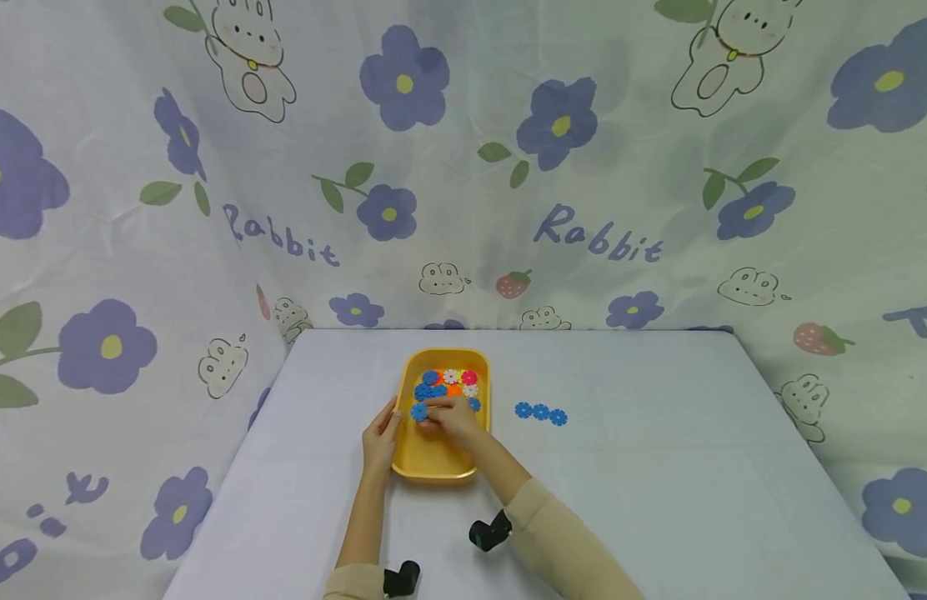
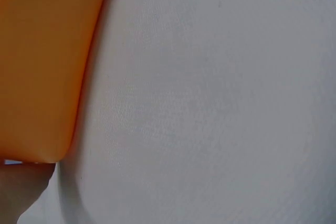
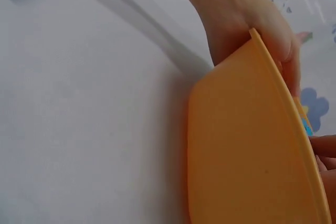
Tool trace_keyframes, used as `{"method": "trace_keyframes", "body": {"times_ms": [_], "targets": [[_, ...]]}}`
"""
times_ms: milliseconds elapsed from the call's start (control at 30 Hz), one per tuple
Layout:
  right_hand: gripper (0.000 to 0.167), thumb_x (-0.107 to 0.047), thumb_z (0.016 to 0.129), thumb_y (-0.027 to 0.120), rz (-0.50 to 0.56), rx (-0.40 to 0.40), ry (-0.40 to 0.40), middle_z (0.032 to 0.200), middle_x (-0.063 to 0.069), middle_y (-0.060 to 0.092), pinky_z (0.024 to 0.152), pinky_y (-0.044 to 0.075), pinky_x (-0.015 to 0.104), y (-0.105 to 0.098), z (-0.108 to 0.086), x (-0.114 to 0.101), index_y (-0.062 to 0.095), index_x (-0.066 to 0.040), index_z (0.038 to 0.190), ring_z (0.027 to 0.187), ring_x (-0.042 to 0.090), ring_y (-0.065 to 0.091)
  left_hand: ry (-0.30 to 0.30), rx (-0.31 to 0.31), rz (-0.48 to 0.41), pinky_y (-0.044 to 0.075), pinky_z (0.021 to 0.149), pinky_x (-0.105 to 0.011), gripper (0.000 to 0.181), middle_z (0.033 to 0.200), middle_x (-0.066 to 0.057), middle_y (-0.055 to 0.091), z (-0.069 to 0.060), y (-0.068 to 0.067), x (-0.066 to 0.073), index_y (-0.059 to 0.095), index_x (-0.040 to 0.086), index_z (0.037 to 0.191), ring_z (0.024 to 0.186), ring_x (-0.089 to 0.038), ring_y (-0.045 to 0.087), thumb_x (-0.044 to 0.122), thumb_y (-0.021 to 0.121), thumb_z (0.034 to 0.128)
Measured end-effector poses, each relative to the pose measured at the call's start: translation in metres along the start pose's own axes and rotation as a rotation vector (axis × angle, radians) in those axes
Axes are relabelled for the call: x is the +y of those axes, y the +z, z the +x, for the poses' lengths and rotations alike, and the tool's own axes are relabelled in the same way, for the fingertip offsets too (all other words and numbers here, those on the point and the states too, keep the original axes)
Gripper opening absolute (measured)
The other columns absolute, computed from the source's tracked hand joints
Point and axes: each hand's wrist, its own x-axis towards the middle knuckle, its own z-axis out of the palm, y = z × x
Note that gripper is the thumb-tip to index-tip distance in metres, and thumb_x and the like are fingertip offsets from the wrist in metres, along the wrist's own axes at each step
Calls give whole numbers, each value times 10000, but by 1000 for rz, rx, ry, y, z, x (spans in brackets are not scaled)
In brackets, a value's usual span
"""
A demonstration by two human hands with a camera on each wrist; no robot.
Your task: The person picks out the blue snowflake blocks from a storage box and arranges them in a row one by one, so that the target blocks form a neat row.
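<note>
A yellow plastic tray (image 1: 437, 467) lies on the white table, with several flower-shaped discs in blue, white, red and orange in its far half. My left hand (image 1: 381, 435) holds the tray's left rim; the right wrist view shows that hand (image 3: 252, 19) at the tray wall. Over the tray, my right hand (image 1: 454, 417) pinches a blue flower-shaped disc (image 1: 419, 412) between thumb and fingers. Only its fingers (image 3: 325, 148) show past the rim in the right wrist view. The left wrist view has the tray's outer wall (image 2: 42, 66) and part of the left hand (image 2: 23, 190).
Right of the tray, a row of blue flower-shaped discs (image 1: 541, 412) lies on the white tabletop (image 1: 643, 483). A printed cloth (image 1: 463, 167) with flowers and rabbits hangs behind and beside the table. Both wrists wear black camera mounts (image 1: 490, 531).
</note>
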Motion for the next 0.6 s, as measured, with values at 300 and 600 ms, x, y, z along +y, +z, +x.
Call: {"method": "trace_keyframes", "body": {"times_ms": [300,600], "targets": [[311,62,914,533,113,-16,2,984,206,648,843,504,417,-26,-9,-21,550,132,1216,845,291,694,-2,-3,0,346,1074,-410,447,1419,-185,432,-2,-1,1,472,39,1378,1274,-291,424,219,532,972],[294,32,906,569,105,65,-63,945,207,677,775,552,323,-67,-28,-37,583,120,1186,808,236,701,-44,-21,-11,354,1072,-366,450,1436,-176,413,-1,-1,2,461,67,1392,1284,-283,414,226,524,976]]}}
